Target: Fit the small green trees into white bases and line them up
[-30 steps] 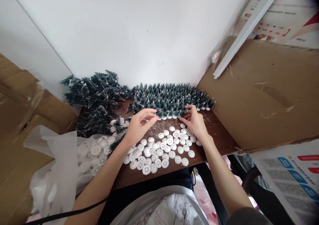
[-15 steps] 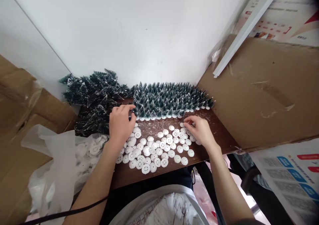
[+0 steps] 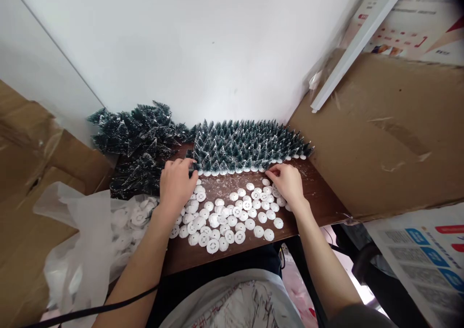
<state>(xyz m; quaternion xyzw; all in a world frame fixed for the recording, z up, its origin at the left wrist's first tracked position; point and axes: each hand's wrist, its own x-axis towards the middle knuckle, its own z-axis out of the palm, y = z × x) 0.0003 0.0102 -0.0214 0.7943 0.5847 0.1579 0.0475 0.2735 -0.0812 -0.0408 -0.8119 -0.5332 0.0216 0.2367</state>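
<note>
Rows of small frosted green model pine trees [image 3: 239, 146] stand upright on white round bases. At the left end of their front row is my left hand [image 3: 178, 182], its thumb and forefinger curved but apart, tips beside or touching the trees. My right hand [image 3: 287, 183] is at that row's right end, thumb and forefinger pinched together; anything between them is hidden. White round plastic bases [image 3: 239, 236], some with slots showing, lie scattered on the brown tabletop [image 3: 224, 185] between and below my hands.
Loose trees [image 3: 136, 134] are heaped at the back left. A clear plastic bag [image 3: 90, 241] with more white bases sits left of my arm. Cardboard boxes [image 3: 380, 139] flank the table, and a white wall [image 3: 203, 52] rises behind. A dark cord [image 3: 108, 307] crosses my left forearm.
My right hand has moved slightly left and away from me, from the loose bases to the end of the front tree row. My left hand has shifted only a little.
</note>
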